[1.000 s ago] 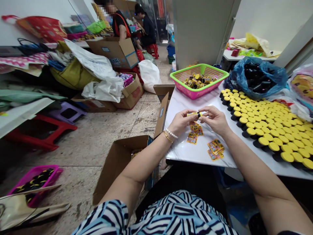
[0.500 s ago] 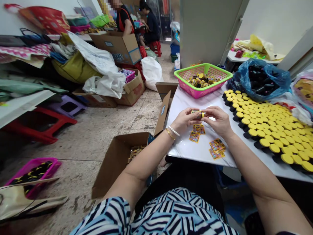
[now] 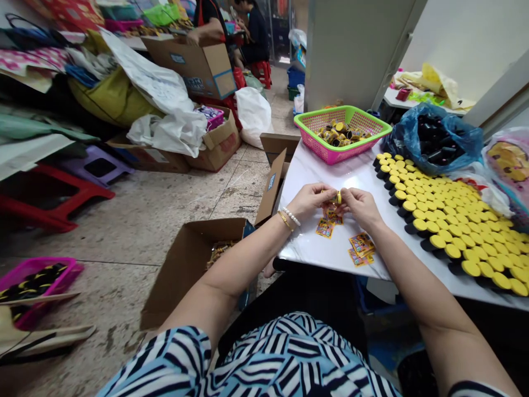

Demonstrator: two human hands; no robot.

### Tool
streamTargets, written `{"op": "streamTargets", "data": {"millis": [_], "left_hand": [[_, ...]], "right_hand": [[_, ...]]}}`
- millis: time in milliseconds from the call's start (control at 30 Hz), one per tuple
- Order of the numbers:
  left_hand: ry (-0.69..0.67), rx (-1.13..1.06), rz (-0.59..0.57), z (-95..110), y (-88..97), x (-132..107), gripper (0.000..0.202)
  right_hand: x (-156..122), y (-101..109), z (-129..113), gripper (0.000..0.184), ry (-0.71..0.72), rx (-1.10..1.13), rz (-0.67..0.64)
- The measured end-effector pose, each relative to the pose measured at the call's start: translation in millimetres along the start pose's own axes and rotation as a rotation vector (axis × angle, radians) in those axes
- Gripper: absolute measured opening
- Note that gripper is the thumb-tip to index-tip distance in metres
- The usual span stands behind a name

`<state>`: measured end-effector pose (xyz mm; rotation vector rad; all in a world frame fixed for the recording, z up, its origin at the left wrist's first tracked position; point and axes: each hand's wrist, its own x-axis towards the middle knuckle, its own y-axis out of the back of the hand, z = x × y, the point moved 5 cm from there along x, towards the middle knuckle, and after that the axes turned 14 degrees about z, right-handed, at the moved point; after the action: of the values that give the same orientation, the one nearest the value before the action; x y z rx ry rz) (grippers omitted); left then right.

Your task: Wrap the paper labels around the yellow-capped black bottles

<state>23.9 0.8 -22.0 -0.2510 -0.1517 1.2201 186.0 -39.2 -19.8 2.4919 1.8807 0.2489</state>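
My left hand (image 3: 311, 199) and my right hand (image 3: 362, 209) meet above the white table, fingers closed from both sides on a small yellow-capped cylinder (image 3: 339, 197). Most of its body is covered by my fingers. Just below them lie small printed orange-and-yellow labels (image 3: 324, 227), partly overlapping. A second little pile of labels (image 3: 361, 245) rests closer to the table's front edge, by my right forearm. To the right stand many black cylinders with yellow caps (image 3: 450, 215), packed upright in rows.
At the table's back a pink basket with a green rim (image 3: 330, 155) holds loose yellow-and-black pieces. A blue plastic bag (image 3: 465, 149) contains black pieces. An open cardboard box (image 3: 177, 275) stands on the floor at my left. Two people sit or stand beyond a large carton (image 3: 194, 63).
My right fingers have closed in around the cylinder, and both hands are nearer together, so less of it shows. The camera view has tilted and shifted slightly.
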Motion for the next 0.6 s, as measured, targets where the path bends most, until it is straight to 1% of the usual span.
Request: {"op": "streamTargets", "data": {"millis": [67,167,233,300,333,367,400,467,533,567,600], "left_hand": [[0.036,-0.034,-0.011,-4.4,-0.2,0.3,0.055],[0.071,-0.080,0.002,-7.6,1.9,1.2,0.056],[0.087,-0.127,-0.001,-6.9,3.1,1.3,0.055],[0.080,-0.164,-0.011,-4.1,3.9,0.6,0.052],[0.059,-0.169,-0.012,-1.9,4.3,0.1,0.052],[0.025,-0.160,-0.008,0.7,4.6,-0.5,0.051],[-0.017,-0.139,-0.003,3.5,4.7,-1.3,0.050],[-0.102,-0.091,0.001,8.5,3.7,-3.3,0.049],[-0.141,-0.048,-0.019,10.7,1.4,-5.0,0.049],[-0.139,-0.035,-0.030,10.4,0.6,-5.2,0.049],[-0.126,-0.035,-0.035,9.4,0.4,-5.0,0.049]], "right_hand": [[-1.0,1.4,-7.3,0.042,0.092,-0.019,-0.010],[-5.8,4.2,-19.7,0.047,0.304,-0.122,-0.015],[-9.9,5.4,-25.8,0.039,0.424,-0.209,0.008],[-13.0,6.0,-29.6,0.034,0.507,-0.242,0.057],[-13.4,5.9,-29.5,0.035,0.513,-0.230,0.080],[-12.7,5.7,-27.5,0.036,0.482,-0.200,0.100],[-10.9,5.2,-23.4,0.035,0.411,-0.156,0.114],[-6.3,3.0,-11.3,0.035,0.198,-0.043,0.113],[-3.3,0.3,-1.6,0.041,0.015,0.049,0.082],[-2.4,-0.1,0.1,0.044,-0.029,0.073,0.067],[-1.9,0.1,-0.5,0.045,-0.042,0.084,0.050]]}}
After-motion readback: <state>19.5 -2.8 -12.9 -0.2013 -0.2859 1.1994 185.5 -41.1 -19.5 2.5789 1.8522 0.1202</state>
